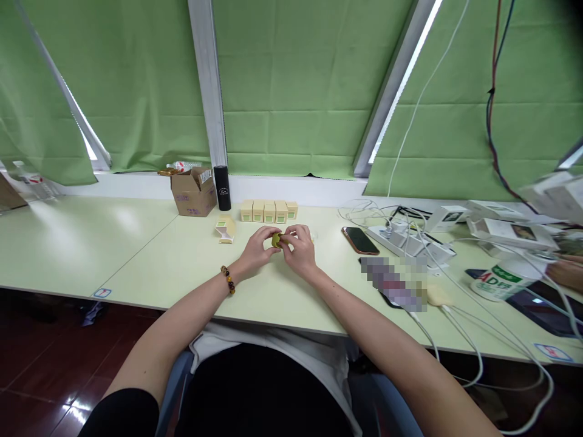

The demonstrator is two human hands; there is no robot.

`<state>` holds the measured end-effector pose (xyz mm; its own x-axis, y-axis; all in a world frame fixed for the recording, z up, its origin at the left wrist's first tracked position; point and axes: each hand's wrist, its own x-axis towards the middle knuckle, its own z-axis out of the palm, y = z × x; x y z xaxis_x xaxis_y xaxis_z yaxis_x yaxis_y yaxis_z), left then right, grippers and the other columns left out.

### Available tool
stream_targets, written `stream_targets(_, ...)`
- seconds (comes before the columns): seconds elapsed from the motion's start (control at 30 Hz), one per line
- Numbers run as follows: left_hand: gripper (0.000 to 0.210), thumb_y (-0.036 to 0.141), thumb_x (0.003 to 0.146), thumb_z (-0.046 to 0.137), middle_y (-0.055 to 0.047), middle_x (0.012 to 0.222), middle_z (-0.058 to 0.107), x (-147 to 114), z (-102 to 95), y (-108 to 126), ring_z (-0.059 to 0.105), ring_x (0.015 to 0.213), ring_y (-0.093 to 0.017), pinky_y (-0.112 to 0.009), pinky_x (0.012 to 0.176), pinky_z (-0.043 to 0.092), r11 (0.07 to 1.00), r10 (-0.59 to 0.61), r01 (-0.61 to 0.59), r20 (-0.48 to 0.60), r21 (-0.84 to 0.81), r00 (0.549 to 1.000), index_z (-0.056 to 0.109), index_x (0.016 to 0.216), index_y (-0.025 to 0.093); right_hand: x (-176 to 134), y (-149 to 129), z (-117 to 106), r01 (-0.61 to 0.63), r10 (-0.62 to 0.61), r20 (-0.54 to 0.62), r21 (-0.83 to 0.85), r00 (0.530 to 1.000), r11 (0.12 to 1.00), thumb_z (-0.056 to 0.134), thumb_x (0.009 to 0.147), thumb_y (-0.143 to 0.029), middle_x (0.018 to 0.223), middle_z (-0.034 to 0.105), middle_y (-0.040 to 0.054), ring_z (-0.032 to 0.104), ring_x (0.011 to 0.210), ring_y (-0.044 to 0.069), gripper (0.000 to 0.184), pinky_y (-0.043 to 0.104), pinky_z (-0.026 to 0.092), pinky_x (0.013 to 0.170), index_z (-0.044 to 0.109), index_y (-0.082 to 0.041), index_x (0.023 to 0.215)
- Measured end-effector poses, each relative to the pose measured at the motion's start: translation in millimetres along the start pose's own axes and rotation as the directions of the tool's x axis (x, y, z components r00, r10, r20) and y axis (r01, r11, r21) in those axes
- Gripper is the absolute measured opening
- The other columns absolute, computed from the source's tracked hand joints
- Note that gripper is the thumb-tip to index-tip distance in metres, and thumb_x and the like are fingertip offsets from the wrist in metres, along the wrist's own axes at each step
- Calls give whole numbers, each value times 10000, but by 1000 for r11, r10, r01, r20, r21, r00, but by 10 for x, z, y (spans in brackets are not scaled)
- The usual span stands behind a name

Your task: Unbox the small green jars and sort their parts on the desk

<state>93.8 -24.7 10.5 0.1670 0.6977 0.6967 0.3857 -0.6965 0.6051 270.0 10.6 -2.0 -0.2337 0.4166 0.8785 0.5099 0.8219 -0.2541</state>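
Observation:
Over the middle of the pale table, my left hand (256, 250) and my right hand (299, 249) meet around a small yellow-green round item (276, 240). Fingers of both hands pinch it from either side and cover part of it, so its exact kind is unclear. Left of my hands lies an opened cream carton (225, 229) with its flaps out. Behind them stands a row of several small cream boxes (269, 212) with green labels. Something small and clear (314, 235) lies just beyond my right hand, partly hidden.
A cardboard box (195, 193) and a black cylinder (222, 189) stand at the back left. To the right are a phone (360, 240), a pixelated phone, a power strip (410, 243) with tangled white cables, and a white bottle (507, 278). Another person's hand (567, 271) shows at the far right.

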Motion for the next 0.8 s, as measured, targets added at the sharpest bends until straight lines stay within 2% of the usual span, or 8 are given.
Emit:
stream_targets(0.13, 391, 161, 886, 747, -87, 1233, 674, 9, -20, 2, 659, 1165, -251, -452, 1062, 556, 997, 39, -42, 36, 67, 999, 686, 1262, 253, -4, 22, 18, -11, 11, -8, 7, 1000, 1000, 640, 954, -164, 1005, 638, 101, 544, 1032, 274, 158, 382, 535, 704, 749, -238, 867)
stream_targets(0.4, 327, 165, 849, 779, -75, 1181, 697, 37, -44, 36, 656, 1106, -246, -426, 1015, 548, 996, 22, -21, -5, 82, 1000, 684, 1155, 229, 9, 13, -5, 24, -24, -14, -1, 1000, 1000, 621, 977, -171, 994, 628, 95, 544, 1049, 269, 161, 368, 495, 712, 737, -230, 882)
stream_targets(0.67, 330, 189, 850, 768, -89, 1221, 710, 31, -30, -21, 646, 1141, -261, -440, 1019, 529, 996, -6, 8, -23, 88, 1000, 696, 1169, 238, 28, -9, -33, 18, -18, 11, -4, 1000, 1000, 617, 967, -176, 989, 625, 94, 542, 1038, 283, 170, 420, 516, 783, 743, -253, 882)
stream_targets(0.8, 350, 138, 825, 747, -87, 1207, 714, 24, -48, -44, 637, 1157, -258, -432, 1000, 532, 994, -44, 49, -51, 96, 998, 704, 1156, 240, 42, -45, -65, 42, -42, -21, 5, 999, 999, 609, 981, -206, 981, 626, 96, 555, 1030, 284, 171, 445, 532, 816, 739, -258, 882)
